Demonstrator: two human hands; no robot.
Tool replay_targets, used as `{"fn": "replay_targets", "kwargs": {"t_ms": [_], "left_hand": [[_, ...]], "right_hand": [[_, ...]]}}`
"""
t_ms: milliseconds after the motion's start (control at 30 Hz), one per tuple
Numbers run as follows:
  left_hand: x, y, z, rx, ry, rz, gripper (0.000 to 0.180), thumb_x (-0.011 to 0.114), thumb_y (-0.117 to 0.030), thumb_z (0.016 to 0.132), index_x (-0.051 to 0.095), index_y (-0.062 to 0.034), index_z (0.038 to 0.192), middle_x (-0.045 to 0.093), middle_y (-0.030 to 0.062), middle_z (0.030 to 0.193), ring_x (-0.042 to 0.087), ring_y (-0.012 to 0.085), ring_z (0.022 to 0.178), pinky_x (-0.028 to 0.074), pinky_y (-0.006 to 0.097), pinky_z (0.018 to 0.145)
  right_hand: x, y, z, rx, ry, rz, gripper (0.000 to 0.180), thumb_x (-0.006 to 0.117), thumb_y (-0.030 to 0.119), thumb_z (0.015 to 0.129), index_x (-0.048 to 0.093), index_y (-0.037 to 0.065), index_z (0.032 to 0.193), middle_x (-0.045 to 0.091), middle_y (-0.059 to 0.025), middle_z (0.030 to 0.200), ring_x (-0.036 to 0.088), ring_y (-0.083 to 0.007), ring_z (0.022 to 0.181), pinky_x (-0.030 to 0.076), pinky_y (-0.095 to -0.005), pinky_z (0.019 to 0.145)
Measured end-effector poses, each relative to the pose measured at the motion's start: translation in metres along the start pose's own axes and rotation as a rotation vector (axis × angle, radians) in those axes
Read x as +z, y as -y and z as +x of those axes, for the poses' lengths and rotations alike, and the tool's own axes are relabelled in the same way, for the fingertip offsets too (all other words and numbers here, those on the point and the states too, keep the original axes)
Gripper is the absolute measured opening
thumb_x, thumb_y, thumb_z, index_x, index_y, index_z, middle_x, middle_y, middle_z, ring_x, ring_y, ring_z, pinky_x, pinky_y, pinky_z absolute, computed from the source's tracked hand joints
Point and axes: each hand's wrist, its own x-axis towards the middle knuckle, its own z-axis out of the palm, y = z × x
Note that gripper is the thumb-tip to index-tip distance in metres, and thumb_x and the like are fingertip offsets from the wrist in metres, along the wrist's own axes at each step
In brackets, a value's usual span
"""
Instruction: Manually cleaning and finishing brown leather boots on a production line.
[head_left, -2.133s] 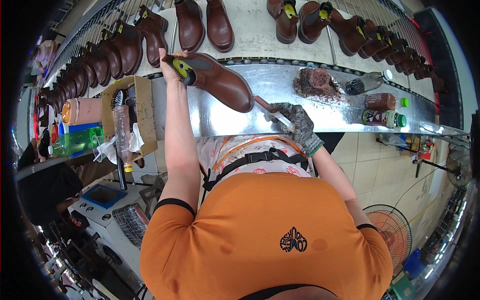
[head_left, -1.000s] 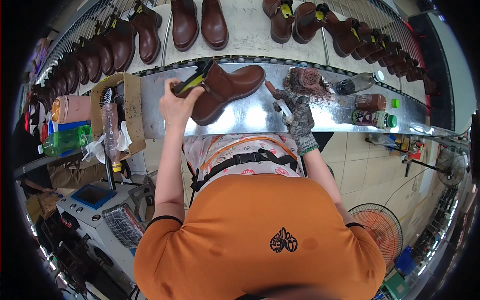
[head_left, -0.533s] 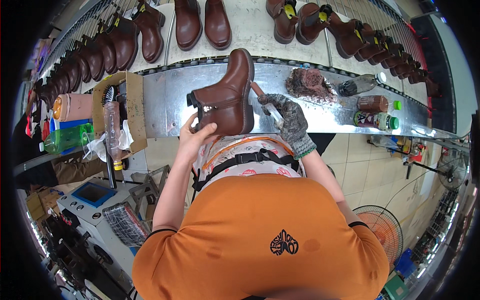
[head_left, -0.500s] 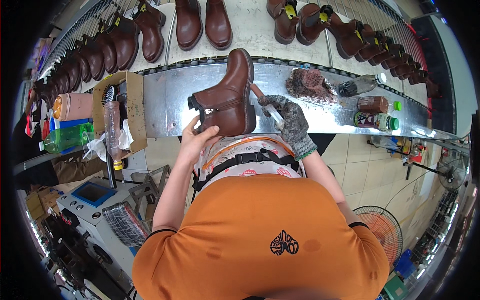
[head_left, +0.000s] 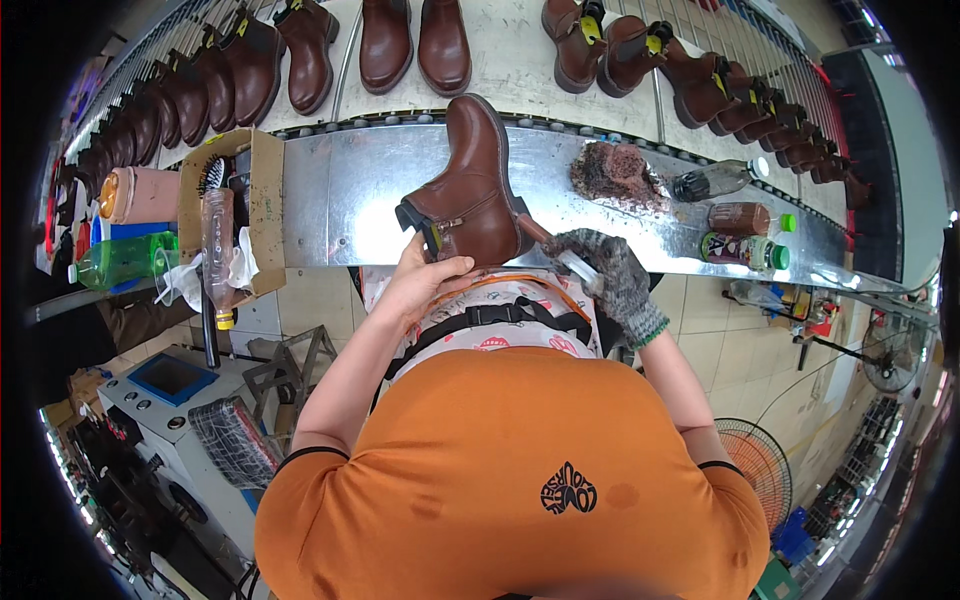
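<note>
A brown leather ankle boot with a side zip lies tilted over the front edge of the metal bench, toe pointing away and sole to the right. My bare left hand grips it at the top opening, thumb on the near side of the shaft; the other fingers are partly hidden behind it. In a grey knitted glove, my right hand is closed round a slim stick-like tool with a brown tip and a whitish end. That brown tip meets the sole edge near the heel. Its exact kind is unclear.
The metal bench carries a dark reddish, crumbly-looking sponge-like lump and several bottles at right. A cardboard box with a hairbrush stands left. Beyond, brown boots line the conveyor.
The boot has tipped slightly, its heel end shifting right and its opening moving down. My left hand moved right with it; my gloved hand moved right and nearer me, tool still at the sole.
</note>
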Motion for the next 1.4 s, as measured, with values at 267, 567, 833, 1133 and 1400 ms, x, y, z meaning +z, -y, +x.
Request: {"fn": "replay_targets", "kwargs": {"t_ms": [267,567,833,1133,1400], "left_hand": [[0.024,-0.018,-0.004,0.021,-0.007,-0.036,0.064,0.065,-0.002,0.079,0.026,0.001,0.129,0.054,0.0195,0.114,0.064,0.0293,0.094,0.058,0.026,0.07],[0.027,-0.028,0.001,0.07,0.053,-0.294,0.051,0.061,-0.002,0.083,0.031,0.0037,0.124,0.054,0.0223,0.113,0.064,0.0325,0.092,0.06,0.019,0.059],[0.019,-0.032,0.006,0.047,0.147,-0.485,0.046,0.062,-0.003,0.082,0.038,0.0058,0.12,0.056,0.0185,0.108,0.064,0.0313,0.093,0.06,0.018,0.063],[0.016,-0.029,0.005,0.038,0.176,-0.673,0.031,0.059,-0.002,0.085,0.047,0.0082,0.112,0.057,0.0193,0.107,0.061,0.0354,0.099,0.059,0.016,0.062],[0.014,-0.04,0.005,0.051,0.241,-0.727,0.031,0.057,-0.001,0.085,0.046,0.009,0.113,0.055,0.0233,0.111,0.06,0.0366,0.1,0.06,0.017,0.064]], "right_hand": [[-0.006,0.031,-0.03,-0.028,-0.052,-0.108,0.024,0.06,0.014,0.077,0.066,0.007,0.099,0.067,-0.0117,0.095,0.065,-0.0277,0.087,0.05,-0.0338,0.076],[0.006,0.021,-0.043,-0.08,-0.195,-0.007,0.025,0.056,0.011,0.079,0.064,0.001,0.1,0.066,-0.0143,0.097,0.065,-0.0263,0.089,0.049,-0.0321,0.08],[0.019,0.012,-0.048,-0.14,-0.238,0.171,0.026,0.054,0.005,0.076,0.061,-0.003,0.099,0.065,-0.0152,0.095,0.063,-0.0248,0.087,0.049,-0.0307,0.077],[0.034,0.001,-0.055,-0.047,-0.249,0.443,0.029,0.053,0.001,0.071,0.06,0.0,0.099,0.063,-0.0108,0.093,0.061,-0.0207,0.086,0.048,-0.0299,0.076],[0.028,-0.012,-0.041,-0.15,-0.458,0.691,0.03,0.059,0.008,0.085,0.046,0.0,0.11,0.056,-0.0107,0.099,0.054,-0.0109,0.062,0.047,-0.0234,0.056]]}}
